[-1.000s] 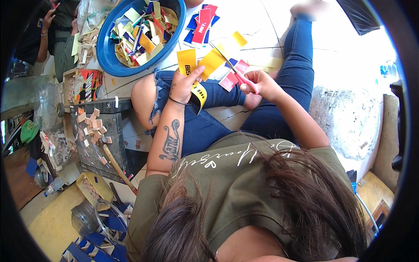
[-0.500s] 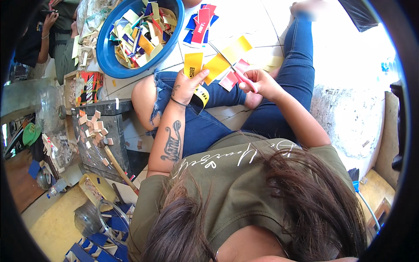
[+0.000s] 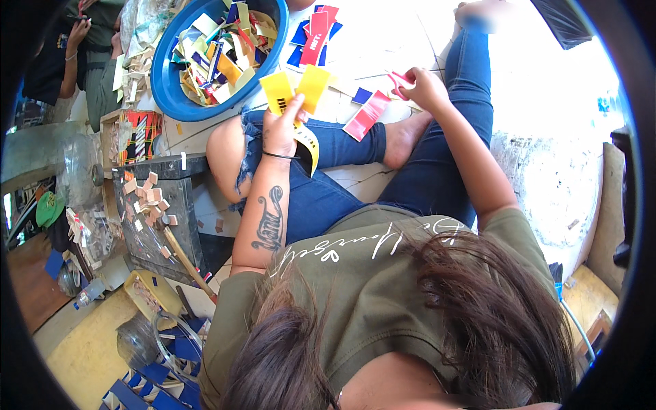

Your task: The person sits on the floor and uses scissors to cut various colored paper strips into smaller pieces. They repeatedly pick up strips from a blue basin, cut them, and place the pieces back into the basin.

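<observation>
Pinched upright in my left hand (image 3: 281, 131) are yellow strips (image 3: 277, 90), with two flat ends fanned apart above the thumb. A curled yellow length (image 3: 309, 145) with black print hangs below the same hand over my jeans. My right hand (image 3: 427, 90) is off to the right, above my bare foot, closed around the pink-red handles of scissors (image 3: 402, 83); their blades are hard to make out against the bright floor. Between the hands, a red-and-pink strip (image 3: 367, 116) lies by my shin, with a small blue piece (image 3: 362, 96) at its upper end.
A blue basin (image 3: 161, 89) full of coloured offcuts stands at the far left. Red and blue strips (image 3: 316, 37) are piled on the tiles beside it. On my left, a dark box (image 3: 137, 236) bears small wooden blocks and a hammer. Another person's hand (image 3: 80, 31) shows far left.
My right hand has moved right and away with the scissors, leaving the yellow strip. Both yellow ends are now together in my left hand, which has shifted slightly left.
</observation>
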Tool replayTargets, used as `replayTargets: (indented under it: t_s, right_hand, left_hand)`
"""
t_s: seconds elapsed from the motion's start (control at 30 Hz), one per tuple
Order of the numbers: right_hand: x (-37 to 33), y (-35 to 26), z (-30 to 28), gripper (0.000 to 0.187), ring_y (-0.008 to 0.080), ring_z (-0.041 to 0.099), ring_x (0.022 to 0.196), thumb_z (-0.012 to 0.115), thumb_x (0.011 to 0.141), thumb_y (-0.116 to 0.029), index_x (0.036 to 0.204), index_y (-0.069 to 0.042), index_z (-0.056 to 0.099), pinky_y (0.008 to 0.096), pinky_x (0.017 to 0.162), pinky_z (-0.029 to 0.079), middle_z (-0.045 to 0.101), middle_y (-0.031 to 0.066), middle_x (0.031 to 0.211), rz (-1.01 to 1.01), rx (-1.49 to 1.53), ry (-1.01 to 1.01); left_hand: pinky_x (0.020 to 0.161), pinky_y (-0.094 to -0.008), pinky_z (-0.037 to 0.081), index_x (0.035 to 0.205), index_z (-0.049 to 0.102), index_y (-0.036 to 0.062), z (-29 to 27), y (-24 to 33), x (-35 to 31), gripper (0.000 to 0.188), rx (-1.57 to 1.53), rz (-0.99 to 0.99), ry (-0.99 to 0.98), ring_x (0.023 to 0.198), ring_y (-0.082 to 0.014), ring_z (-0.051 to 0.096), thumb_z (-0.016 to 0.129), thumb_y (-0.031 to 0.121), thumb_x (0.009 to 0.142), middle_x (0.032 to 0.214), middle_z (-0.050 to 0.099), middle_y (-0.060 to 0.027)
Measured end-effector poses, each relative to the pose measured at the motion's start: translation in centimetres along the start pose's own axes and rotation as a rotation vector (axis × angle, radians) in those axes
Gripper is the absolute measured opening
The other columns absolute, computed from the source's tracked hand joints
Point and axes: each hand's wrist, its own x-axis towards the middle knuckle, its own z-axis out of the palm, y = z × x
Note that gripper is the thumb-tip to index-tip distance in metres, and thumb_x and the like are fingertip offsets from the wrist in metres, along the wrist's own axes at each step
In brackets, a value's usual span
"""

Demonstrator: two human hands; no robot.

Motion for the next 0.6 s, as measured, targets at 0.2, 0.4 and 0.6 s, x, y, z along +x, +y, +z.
replayTargets:
  t_s: [0.2,0.4,0.6]
  right_hand:
    - [5.1,4.1,3.4,0.054,0.0263,0.06,0.09,0.079,0.051,-0.034,0.093,-0.004,0.064,0.0347,0.082,0.047,0.063,0.0155,0.085,0.114,-0.43,-0.368]
    - [5.4,-3.3,6.8,0.052,0.0313,0.052,0.098,0.071,0.064,-0.029,0.103,0.003,0.054,0.0378,0.084,0.045,0.053,0.0188,0.105,-0.209,-0.088,-0.054]
    - [5.3,-7.2,10.2,0.037,0.0282,0.057,0.088,0.07,0.064,-0.025,0.094,-0.006,0.06,0.0354,0.079,0.047,0.058,0.013,0.094,-0.141,-0.031,-0.135]
  left_hand:
    - [0.053,-0.0255,0.042,0.087,0.052,0.0042,-0.9,-0.3,-0.1,0.006,-0.081,0.047,0.107,0.056,-0.013,0.05,0.057,0.006,0.083,0.067,0.05,-0.0024]
    - [0.05,-0.0236,0.042,0.083,0.057,0.0037,0.0,0.1,0.7,0.009,0.003,0.075,0.156,0.052,-0.0122,0.053,0.062,0.011,0.08,0.064,0.056,-0.0036]
    - [0.052,-0.0268,0.048,0.088,0.056,0.0017,-0.4,-0.3,0.1,0.015,0.04,0.031,0.129,0.054,-0.0154,0.058,0.061,0.015,0.082,0.068,0.06,-0.0067]
